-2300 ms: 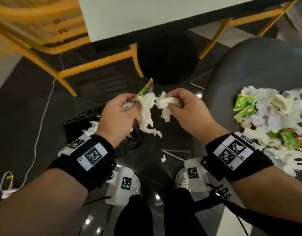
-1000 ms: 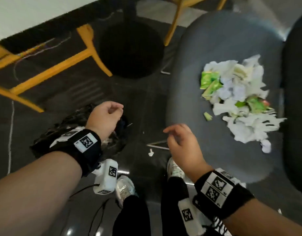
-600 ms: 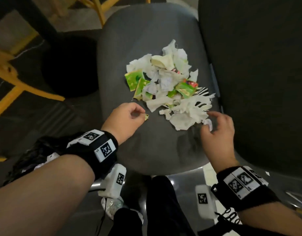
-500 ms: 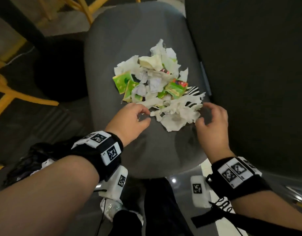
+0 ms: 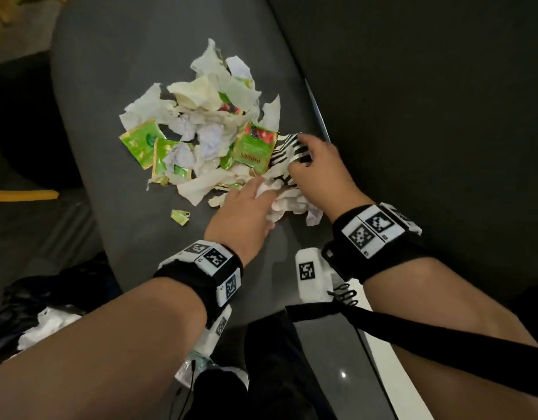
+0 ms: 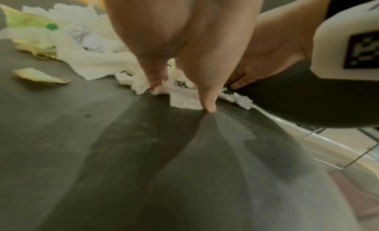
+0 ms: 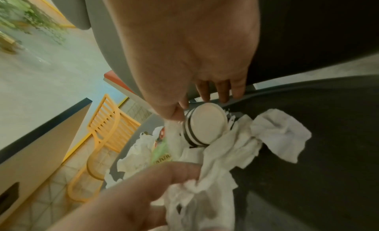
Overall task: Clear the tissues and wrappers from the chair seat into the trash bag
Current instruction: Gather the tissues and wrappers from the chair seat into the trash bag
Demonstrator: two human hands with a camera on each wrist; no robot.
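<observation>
A heap of white tissues [image 5: 201, 95] and green wrappers [image 5: 141, 142] lies on the grey chair seat [image 5: 110, 71]. At the heap's near right edge my right hand [image 5: 298, 156] grips a black-and-white striped paper cup [image 7: 205, 125], thumb on one side and fingers on the other. My left hand [image 5: 261, 192] lies just beside it, its fingers bunching a crumpled white tissue [image 7: 221, 161] against the seat. One small green scrap [image 5: 180, 216] sits apart, nearer the seat's front. The black trash bag [image 5: 34, 295] is on the floor at the lower left with tissue inside.
The chair's dark backrest [image 5: 428, 86] rises right behind my right hand. A yellow chair leg [image 5: 22, 195] crosses the floor to the left. My legs and shoes are below the seat's front edge.
Both hands left the trash bag and swung right to the chair. Since half a second ago the right hand has taken hold of the striped cup and the left has moved onto the near tissues.
</observation>
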